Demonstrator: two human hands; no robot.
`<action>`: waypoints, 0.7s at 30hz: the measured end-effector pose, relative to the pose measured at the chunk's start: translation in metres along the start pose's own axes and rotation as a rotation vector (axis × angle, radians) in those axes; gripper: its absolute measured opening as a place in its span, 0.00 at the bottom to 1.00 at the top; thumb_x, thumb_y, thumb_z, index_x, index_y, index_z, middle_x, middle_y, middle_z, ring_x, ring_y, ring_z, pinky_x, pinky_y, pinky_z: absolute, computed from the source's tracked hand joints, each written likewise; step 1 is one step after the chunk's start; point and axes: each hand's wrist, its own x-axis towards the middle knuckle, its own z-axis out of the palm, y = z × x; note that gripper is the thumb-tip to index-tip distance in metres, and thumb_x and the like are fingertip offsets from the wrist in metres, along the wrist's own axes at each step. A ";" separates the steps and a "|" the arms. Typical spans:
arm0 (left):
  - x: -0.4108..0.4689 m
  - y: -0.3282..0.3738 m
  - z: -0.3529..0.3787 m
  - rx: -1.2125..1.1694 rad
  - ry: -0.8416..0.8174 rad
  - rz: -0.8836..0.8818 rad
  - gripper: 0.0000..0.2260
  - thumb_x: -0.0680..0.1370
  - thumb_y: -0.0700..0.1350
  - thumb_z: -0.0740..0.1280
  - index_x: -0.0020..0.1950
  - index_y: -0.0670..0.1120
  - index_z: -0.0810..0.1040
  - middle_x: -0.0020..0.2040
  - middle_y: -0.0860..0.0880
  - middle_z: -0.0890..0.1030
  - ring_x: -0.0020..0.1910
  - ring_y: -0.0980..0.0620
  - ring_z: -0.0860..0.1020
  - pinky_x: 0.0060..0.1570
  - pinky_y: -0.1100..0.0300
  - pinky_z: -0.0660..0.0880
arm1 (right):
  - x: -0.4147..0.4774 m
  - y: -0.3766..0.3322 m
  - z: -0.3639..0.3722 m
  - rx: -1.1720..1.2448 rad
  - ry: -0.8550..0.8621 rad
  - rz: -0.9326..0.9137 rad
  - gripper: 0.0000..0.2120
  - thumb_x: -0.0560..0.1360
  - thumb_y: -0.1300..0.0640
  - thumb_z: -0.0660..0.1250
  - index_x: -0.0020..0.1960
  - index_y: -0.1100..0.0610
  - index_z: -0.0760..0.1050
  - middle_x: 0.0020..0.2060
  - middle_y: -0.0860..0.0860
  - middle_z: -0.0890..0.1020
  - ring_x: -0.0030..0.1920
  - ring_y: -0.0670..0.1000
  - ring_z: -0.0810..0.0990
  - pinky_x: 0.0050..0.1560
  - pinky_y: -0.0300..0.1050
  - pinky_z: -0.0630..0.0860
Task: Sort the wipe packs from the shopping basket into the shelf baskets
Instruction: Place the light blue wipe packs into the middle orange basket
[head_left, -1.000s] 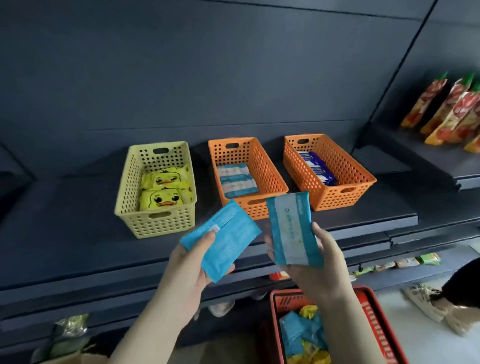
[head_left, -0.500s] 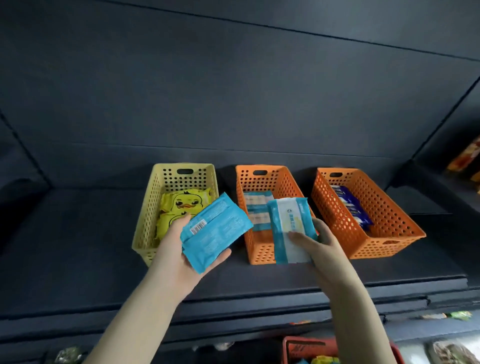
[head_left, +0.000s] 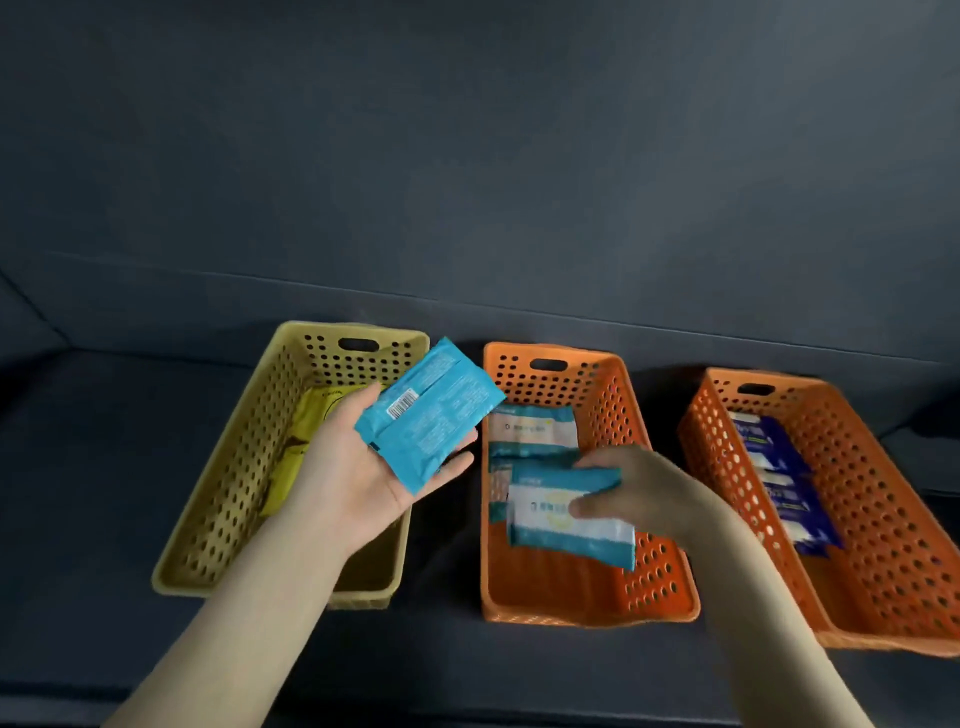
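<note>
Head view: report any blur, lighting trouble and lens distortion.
In the head view the right hand and its white-and-teal pack are motion-smeared, and the right orange basket looks soft; the teal pack in the left hand is sharp, barcode crisp; same view: light dim, no glare, and the wide lens leans the yellow basket and that orange one apart.

Two bare arms and hands of one person.
The left hand (head_left: 358, 467) and right hand (head_left: 639, 488) run into slim, uncovered forearms, the left forearm (head_left: 249, 613) sharply seen, the right forearm (head_left: 769, 623) and its fingers softened by blur.
</note>
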 end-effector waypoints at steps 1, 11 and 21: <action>0.005 0.001 0.000 -0.002 0.007 -0.005 0.21 0.82 0.57 0.54 0.66 0.45 0.73 0.58 0.35 0.81 0.56 0.33 0.80 0.60 0.37 0.73 | 0.006 -0.001 0.003 -0.100 -0.066 0.000 0.18 0.71 0.56 0.74 0.59 0.50 0.77 0.52 0.45 0.81 0.50 0.46 0.81 0.52 0.44 0.79; 0.044 0.016 0.008 0.105 -0.018 -0.087 0.22 0.81 0.59 0.53 0.65 0.47 0.75 0.58 0.37 0.81 0.57 0.38 0.81 0.59 0.43 0.74 | 0.038 0.013 0.040 -0.277 -0.130 0.162 0.18 0.71 0.54 0.74 0.57 0.46 0.72 0.57 0.44 0.76 0.54 0.46 0.75 0.51 0.42 0.73; 0.056 0.018 0.002 0.074 -0.109 -0.165 0.19 0.80 0.55 0.57 0.64 0.46 0.76 0.60 0.37 0.80 0.61 0.39 0.78 0.62 0.46 0.70 | 0.036 0.001 0.050 -0.539 -0.090 0.176 0.21 0.70 0.49 0.74 0.60 0.48 0.73 0.56 0.43 0.79 0.49 0.45 0.77 0.53 0.42 0.74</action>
